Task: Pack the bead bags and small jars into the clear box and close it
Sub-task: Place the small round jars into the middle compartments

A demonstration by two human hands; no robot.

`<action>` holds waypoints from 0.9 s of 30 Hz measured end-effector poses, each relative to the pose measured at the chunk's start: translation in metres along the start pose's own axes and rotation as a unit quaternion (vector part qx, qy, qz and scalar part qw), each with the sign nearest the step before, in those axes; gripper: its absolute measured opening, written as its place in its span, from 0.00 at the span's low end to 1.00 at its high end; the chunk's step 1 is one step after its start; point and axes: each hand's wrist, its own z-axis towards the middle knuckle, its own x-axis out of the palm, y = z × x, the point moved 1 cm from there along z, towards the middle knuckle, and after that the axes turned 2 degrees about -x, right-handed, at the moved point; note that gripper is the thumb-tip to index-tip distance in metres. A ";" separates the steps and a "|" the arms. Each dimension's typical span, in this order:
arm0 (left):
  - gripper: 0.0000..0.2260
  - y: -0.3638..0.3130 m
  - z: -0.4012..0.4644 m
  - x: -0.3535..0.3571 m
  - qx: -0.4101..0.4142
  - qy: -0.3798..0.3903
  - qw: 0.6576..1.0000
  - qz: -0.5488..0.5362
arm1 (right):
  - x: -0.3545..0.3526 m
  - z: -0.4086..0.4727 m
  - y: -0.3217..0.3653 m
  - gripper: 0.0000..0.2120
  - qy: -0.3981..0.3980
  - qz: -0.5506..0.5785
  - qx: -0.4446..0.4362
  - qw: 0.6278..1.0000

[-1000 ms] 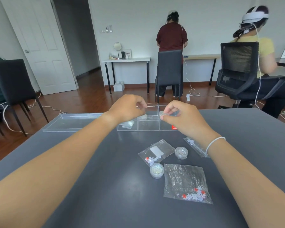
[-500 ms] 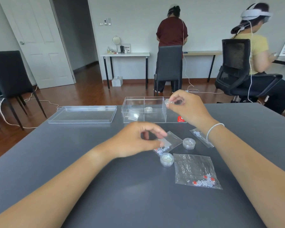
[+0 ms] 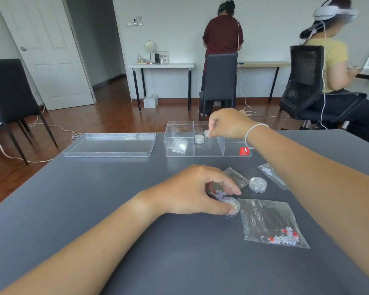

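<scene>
The lid (image 3: 110, 144) lies flat at far left, long axis left to right, and the box (image 3: 208, 150) sits beside it, aligned the same way, with one jar (image 3: 199, 138) already inside. The left hand (image 3: 192, 190) pinches a near jar (image 3: 231, 205) by its rim: light, rigid, probably slick, so grip the sides. The right hand (image 3: 228, 124) clamps another jar (image 3: 207, 133) over the box. The flat bag (image 3: 271, 224) looks limp; take an edge.
</scene>
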 end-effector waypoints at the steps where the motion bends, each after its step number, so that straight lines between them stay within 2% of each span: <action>1: 0.09 0.000 0.000 0.000 0.003 0.003 1.000 -0.002 | 0.001 0.003 0.001 0.03 0.011 -0.016 0.001 1.000; 9: 0.07 0.005 0.001 -0.002 0.000 -0.011 1.000 0.006 | 0.005 0.014 0.000 0.12 0.044 -0.086 0.006 0.995; 12: 0.07 0.005 0.001 -0.002 0.001 -0.014 1.000 0.009 | 0.005 0.017 0.001 0.12 0.047 -0.097 0.008 0.994; 15: 0.07 0.006 0.001 -0.003 -0.002 -0.016 1.000 0.008 | 0.007 0.018 -0.001 0.07 0.038 -0.093 0.006 0.995; 21: 0.07 0.005 0.000 -0.004 0.004 -0.016 1.000 0.014 | -0.001 0.001 -0.001 0.04 -0.032 -0.030 -0.016 0.999; 27: 0.08 0.004 0.000 -0.003 0.004 -0.019 1.000 0.017 | -0.012 -0.054 -0.006 0.04 -0.101 0.076 -0.060 0.990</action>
